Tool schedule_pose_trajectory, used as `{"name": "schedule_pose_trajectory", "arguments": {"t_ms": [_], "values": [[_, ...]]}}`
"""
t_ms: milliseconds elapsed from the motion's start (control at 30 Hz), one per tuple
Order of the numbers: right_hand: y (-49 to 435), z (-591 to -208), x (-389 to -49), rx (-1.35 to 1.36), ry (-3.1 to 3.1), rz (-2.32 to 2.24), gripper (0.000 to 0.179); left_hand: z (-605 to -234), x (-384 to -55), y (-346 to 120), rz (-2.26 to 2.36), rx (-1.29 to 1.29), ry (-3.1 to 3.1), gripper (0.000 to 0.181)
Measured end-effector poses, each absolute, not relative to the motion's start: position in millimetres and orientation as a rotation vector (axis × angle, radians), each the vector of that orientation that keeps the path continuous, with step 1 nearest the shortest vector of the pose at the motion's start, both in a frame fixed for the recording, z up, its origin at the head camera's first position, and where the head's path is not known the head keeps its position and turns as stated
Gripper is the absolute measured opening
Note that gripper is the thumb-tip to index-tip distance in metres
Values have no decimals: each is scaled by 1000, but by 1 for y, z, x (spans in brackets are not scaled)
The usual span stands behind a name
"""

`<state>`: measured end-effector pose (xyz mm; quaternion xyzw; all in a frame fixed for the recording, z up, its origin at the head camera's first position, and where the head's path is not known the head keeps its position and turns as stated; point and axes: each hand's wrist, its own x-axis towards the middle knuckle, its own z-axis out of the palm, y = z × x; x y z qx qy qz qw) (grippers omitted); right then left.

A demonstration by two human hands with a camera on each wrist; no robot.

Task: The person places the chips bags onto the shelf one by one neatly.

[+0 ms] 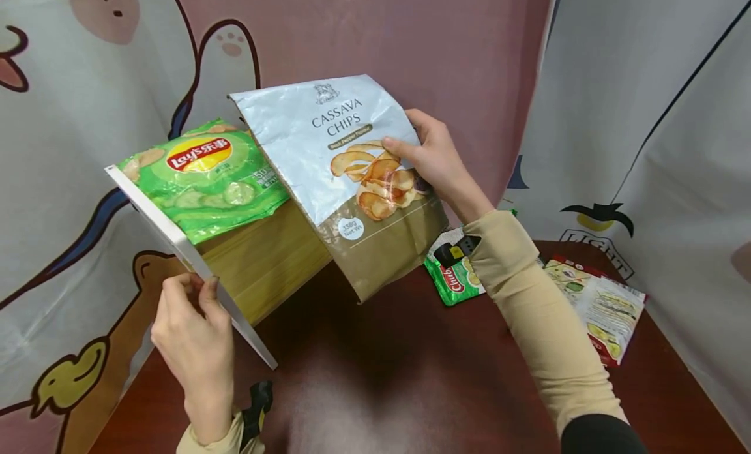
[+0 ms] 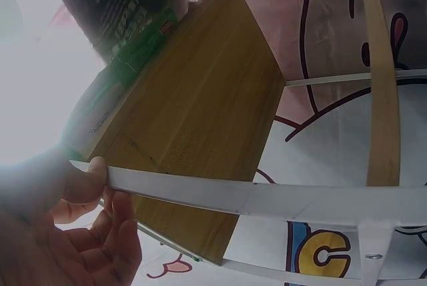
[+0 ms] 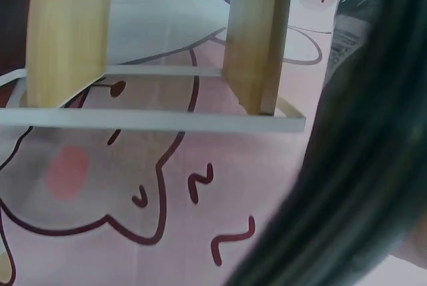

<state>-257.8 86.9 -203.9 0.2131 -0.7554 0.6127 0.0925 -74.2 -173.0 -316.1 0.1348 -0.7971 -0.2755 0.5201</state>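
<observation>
My right hand (image 1: 441,155) grips a white and gold bag of cassava chips (image 1: 299,164) at its right edge, thumb across the front. The bag is tilted and overlaps the right part of a wooden shelf (image 1: 258,261) with a white frame (image 1: 170,229). On the shelf top lies a green bag of Lay's chips (image 1: 214,196), partly behind the cassava bag. With thumb and fingers, my left hand (image 1: 196,336) pinches the frame's near edge; the left wrist view shows the thumb above the white bar (image 2: 193,191). The dark, blurred bag (image 3: 347,153) fills the right side of the right wrist view.
On the dark red table (image 1: 375,376), a green Chubi snack bag (image 1: 448,287) lies behind the right wrist. Red and white snack packs (image 1: 610,310) lie farther right. A patterned curtain (image 1: 440,43) hangs behind the table.
</observation>
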Motion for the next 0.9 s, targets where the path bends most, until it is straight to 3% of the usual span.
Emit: {"name": "schedule_pose_trajectory", "arguments": {"t_ms": [733,900], "values": [[26,-201,-283,739,-2430,1704,43,-317,-74,-177,-651,318,-1906,29],[23,-192,-288,738,-2563,1442,47,-317,-73,-178,-649,326,-1908,30]]}}
